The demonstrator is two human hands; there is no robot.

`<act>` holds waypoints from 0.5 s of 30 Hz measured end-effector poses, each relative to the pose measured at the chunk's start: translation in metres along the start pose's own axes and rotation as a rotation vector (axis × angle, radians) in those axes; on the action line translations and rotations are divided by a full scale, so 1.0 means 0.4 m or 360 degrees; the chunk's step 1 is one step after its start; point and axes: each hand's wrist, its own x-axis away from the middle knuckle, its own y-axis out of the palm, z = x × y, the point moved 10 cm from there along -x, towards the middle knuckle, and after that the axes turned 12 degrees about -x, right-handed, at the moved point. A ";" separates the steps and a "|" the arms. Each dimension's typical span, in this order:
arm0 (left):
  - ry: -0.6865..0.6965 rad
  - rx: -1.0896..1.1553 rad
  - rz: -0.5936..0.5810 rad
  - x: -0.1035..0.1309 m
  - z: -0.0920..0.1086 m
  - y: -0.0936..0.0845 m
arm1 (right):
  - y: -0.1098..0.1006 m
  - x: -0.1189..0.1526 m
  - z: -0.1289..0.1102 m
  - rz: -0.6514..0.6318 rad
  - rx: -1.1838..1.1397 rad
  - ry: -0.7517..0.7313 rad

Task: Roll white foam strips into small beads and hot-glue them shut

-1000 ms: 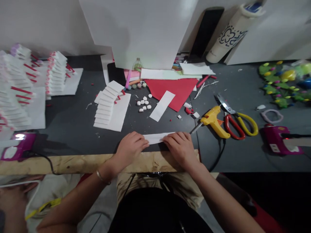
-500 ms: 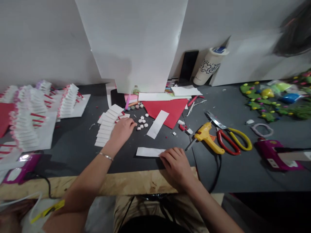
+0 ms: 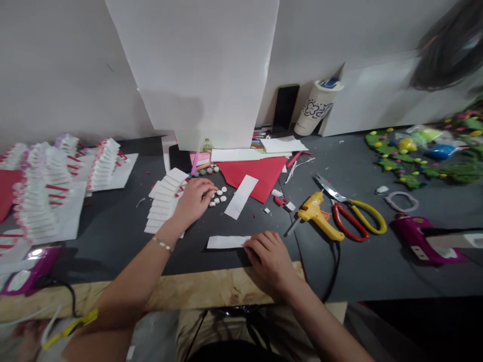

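Note:
My left hand (image 3: 196,201) is at the edge of a cluster of small white round pieces (image 3: 220,192), its fingertips bent together in a pinch. Whether a piece sits between them is too small to make out. Under and beside that wrist lies a fanned stack of white cards (image 3: 163,203). My right hand (image 3: 269,256) rests on the dark table, with thumb and fingers closed on the right end of a white paper strip (image 3: 227,242). A second white strip (image 3: 241,197) lies slanted, partly over a red sheet (image 3: 260,173).
To the right are a yellow glue gun (image 3: 317,216), scissors (image 3: 350,208) with red and yellow handles, and a purple power strip (image 3: 424,239). White-and-red paper models (image 3: 49,188) crowd the left. A tumbler (image 3: 317,108) and a phone (image 3: 286,108) stand against the back panel.
My left hand has moved slightly right, over the near side of the white pieces, covering some of them. My right hand stays on the strip. The whole view has shifted a little.

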 end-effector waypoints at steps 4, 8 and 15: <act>0.0326 0.0172 -0.0010 0.150 0.151 -0.034 | 0.006 0.001 0.001 -0.0037 0.0075 -0.0013; 0.0573 -0.0234 -0.0201 0.263 0.250 0.050 | 0.000 0.007 -0.001 -0.0061 0.0110 -0.0048; 0.0533 -0.0385 0.0021 0.333 0.224 0.057 | -0.010 0.047 0.010 -0.0331 0.0230 -0.0006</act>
